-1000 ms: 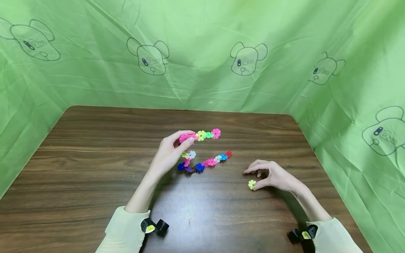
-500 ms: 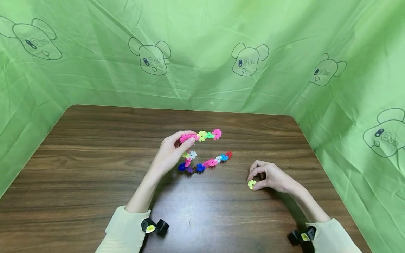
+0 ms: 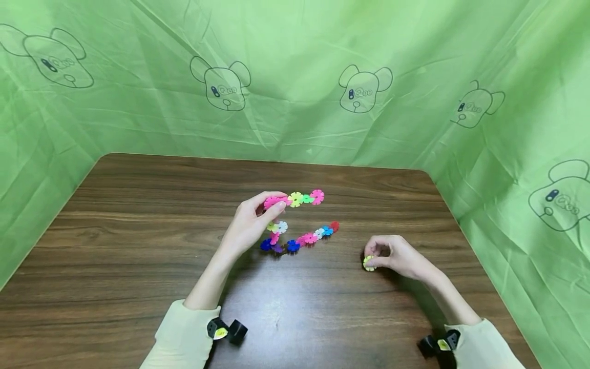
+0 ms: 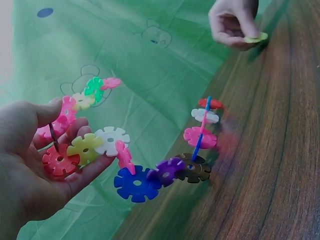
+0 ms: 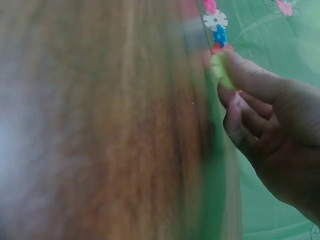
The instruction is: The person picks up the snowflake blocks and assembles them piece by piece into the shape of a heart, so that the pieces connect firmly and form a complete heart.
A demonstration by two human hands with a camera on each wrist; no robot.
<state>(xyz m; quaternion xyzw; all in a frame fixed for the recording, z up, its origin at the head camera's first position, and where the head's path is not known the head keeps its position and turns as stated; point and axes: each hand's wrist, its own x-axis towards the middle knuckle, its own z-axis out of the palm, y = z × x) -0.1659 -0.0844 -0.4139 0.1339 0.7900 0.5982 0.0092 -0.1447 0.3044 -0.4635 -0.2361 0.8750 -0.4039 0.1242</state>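
Note:
My left hand (image 3: pixel 249 220) grips a chain of interlocking plastic snowflake discs (image 3: pixel 295 199) near its middle, thumb and fingers around pink and red pieces. One end, with yellow, green and pink discs, reaches to the right above. From below the hand, the rest bends down through blue, purple and brown discs (image 4: pixel 194 170), then right to a red disc (image 3: pixel 334 226). At the right, my right hand (image 3: pixel 396 254) pinches a single yellow-green snowflake disc (image 5: pixel 220 71) between thumb and fingers, close to the tabletop. Its fingers cover part of that disc.
A brown wood-grain table (image 3: pixel 138 246) lies under both hands. Green cloth (image 3: pixel 295 82) with bear-head outlines hangs behind it and along both sides. Black wrist cameras (image 3: pixel 237 332) sit on both sleeves.
My right hand's fingers have closed on the yellow-green disc, which has tilted and risen slightly. The left hand keeps its hold on the chain, almost unmoved.

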